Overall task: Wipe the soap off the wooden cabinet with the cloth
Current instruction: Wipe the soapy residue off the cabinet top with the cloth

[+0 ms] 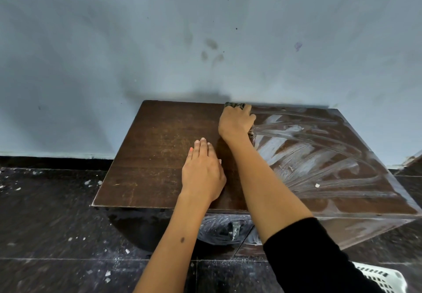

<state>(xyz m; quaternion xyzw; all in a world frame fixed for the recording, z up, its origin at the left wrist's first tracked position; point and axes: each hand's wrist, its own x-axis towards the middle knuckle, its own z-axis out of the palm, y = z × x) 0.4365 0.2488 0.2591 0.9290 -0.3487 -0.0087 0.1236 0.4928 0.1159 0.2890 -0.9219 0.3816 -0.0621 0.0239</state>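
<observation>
The dark wooden cabinet (148, 155) stands against a pale blue wall. White soap streaks (319, 155) fan across the right half of its top, while the left half is bare wood. My right hand (236, 122) presses a dark patterned cloth (235, 105) onto the top near the back edge, at the border between soap and bare wood. Most of the cloth is hidden under that hand. My left hand (203, 171) lies flat on the bare wood near the front, fingers together, holding nothing.
The wall (205, 41) rises directly behind the cabinet. A dark tiled floor (50, 224) with white flecks and debris surrounds it. A white plastic basket (381, 279) sits at the lower right. Soap also smears the cabinet's front face (223, 228).
</observation>
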